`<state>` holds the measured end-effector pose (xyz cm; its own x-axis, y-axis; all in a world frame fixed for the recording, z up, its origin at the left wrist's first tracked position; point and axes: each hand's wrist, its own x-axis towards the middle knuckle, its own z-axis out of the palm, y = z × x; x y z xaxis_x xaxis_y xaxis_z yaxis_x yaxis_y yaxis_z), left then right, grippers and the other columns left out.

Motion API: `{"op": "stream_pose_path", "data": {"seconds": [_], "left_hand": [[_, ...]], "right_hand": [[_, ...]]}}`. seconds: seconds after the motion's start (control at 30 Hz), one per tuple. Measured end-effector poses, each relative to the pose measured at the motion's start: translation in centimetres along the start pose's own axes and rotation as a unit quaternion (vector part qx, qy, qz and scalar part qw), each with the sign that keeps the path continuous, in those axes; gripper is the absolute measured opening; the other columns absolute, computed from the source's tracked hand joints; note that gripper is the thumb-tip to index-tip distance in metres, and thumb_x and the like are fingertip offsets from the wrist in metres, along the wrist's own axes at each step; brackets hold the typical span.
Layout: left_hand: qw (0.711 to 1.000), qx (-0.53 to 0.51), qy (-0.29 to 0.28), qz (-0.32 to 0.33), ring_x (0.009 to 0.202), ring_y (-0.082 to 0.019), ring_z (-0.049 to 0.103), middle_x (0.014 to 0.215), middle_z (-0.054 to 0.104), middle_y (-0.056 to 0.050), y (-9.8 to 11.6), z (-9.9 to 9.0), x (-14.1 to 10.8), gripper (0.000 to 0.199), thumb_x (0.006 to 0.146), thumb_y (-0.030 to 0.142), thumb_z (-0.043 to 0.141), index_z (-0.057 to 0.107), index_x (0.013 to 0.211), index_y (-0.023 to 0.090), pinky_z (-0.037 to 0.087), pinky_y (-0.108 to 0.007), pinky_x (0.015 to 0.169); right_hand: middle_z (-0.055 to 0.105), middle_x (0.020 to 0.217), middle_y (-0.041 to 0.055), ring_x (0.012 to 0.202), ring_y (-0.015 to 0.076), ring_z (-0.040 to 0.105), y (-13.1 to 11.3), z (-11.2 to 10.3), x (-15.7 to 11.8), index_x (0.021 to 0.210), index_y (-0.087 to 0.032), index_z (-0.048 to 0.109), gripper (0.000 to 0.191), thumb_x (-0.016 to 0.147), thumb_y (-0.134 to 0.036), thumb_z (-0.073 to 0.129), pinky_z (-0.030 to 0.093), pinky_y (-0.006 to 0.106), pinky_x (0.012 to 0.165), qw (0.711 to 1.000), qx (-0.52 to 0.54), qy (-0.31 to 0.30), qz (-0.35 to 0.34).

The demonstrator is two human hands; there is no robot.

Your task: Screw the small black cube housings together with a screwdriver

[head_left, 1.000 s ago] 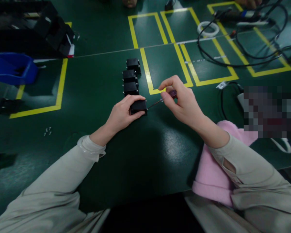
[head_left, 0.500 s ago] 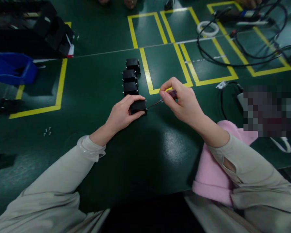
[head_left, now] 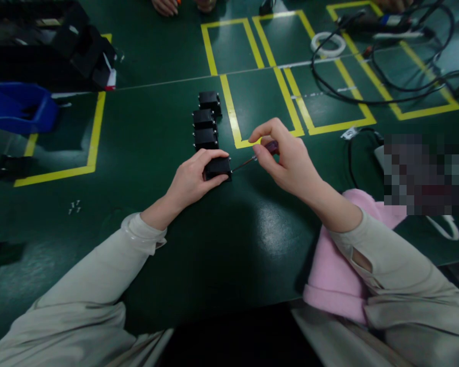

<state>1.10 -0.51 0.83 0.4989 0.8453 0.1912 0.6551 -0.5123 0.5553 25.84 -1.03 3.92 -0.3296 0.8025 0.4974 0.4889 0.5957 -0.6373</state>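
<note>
My left hand point(head_left: 193, 176) grips a small black box point(head_left: 219, 165) between thumb and fingers, flat on the green table. Pinched in my right hand point(head_left: 281, 153) is a screwdriver point(head_left: 272, 147) with a dark reddish handle. Its thin shaft slants down to the left, and the tip meets a small screw point(head_left: 231, 172) on the right side of the box. Beyond the held box, a row of similar black boxes point(head_left: 205, 136) runs away from me, with shiny screws on their sides. My palm hides part of the held box.
Several loose screws point(head_left: 75, 206) lie at left, below a blue bin point(head_left: 19, 108). Pink cloth point(head_left: 334, 270) lies under my right forearm. Black cables point(head_left: 367, 102) and a white tape ring point(head_left: 328, 45) are at far right. Another person's hand point(head_left: 166, 6) shows at the far edge.
My right index finger has lifted and opened away from the screwdriver handle; the tip stays at the screw. My left hand keeps still. The other person's hand has come further into view.
</note>
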Motion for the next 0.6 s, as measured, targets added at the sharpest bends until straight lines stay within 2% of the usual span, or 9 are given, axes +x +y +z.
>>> {"op": "stream_pose_path", "data": {"seconds": [0.17,0.4,0.53,0.6], "left_hand": [[1.0,-0.005,0.006,0.012,0.115,-0.024,0.064,0.125,0.066,-0.006,-0.06,0.01,-0.02,0.043,0.091,0.035,0.067,0.059,0.131,0.022,0.049,-0.036,0.099],[1.0,-0.002,0.001,0.006,0.116,-0.024,0.063,0.126,0.065,-0.006,-0.04,0.02,0.02,0.043,0.091,0.035,0.066,0.059,0.131,0.023,0.049,-0.036,0.1],[1.0,-0.004,0.001,0.006,0.116,-0.025,0.063,0.126,0.065,-0.006,-0.02,-0.01,0.01,0.043,0.091,0.036,0.066,0.058,0.131,0.024,0.049,-0.037,0.1],[1.0,-0.005,0.001,0.007,0.116,-0.025,0.063,0.126,0.066,-0.006,-0.01,-0.04,0.02,0.043,0.09,0.035,0.066,0.059,0.131,0.024,0.049,-0.038,0.1]], "right_hand": [[0.061,0.084,-0.0001,0.068,0.0106,0.058,0.02,0.02,0.06,0.096,-0.022,0.055,0.019,0.1,-0.039,0.048,0.045,0.025,0.062,1.0,-0.004,0.002,-0.001],[0.058,0.08,-0.0023,0.065,0.0099,0.055,0.1,0.04,0.05,0.102,-0.022,0.055,0.015,0.1,-0.034,0.046,0.044,0.025,0.061,1.0,-0.006,0.005,-0.006],[0.06,0.08,-0.0014,0.065,0.0098,0.058,0.06,-0.01,0.09,0.095,-0.022,0.055,0.02,0.1,-0.041,0.048,0.043,0.024,0.06,1.0,-0.008,-0.006,-0.008],[0.06,0.08,-0.0012,0.065,0.0098,0.058,0.01,-0.03,0.09,0.094,-0.022,0.055,0.019,0.101,-0.038,0.048,0.042,0.024,0.06,1.0,-0.013,-0.007,-0.009]]}}
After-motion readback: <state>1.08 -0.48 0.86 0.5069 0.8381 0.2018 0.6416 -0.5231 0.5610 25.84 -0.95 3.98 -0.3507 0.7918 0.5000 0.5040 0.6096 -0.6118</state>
